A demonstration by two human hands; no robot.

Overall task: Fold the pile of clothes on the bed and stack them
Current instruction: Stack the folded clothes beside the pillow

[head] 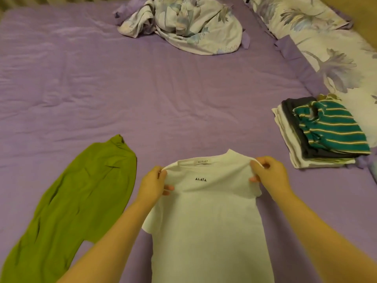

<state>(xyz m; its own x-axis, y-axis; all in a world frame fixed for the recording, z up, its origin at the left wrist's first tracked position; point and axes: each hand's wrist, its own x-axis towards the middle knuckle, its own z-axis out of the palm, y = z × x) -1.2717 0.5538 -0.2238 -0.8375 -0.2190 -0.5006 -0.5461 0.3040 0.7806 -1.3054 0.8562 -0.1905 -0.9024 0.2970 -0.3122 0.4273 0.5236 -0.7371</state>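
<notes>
Both hands pinch the white T-shirt (pixel 206 211) at its shoulders, left hand (pixel 153 185) at 9 o'clock, right hand (pixel 269 176) at 3; its long axis runs 12 to 6 on the bed (pixel 122 88), folded stack (pixel 324 133) at 2 o'clock

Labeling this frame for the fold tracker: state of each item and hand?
white T-shirt: unfolded, front up, held at both shoulders
left hand: pinches left shoulder
right hand: pinches right shoulder
green garment: unfolded, lying loose on bed
stack: folded, striped piece on top
floral bedding: crumpled heap
</notes>
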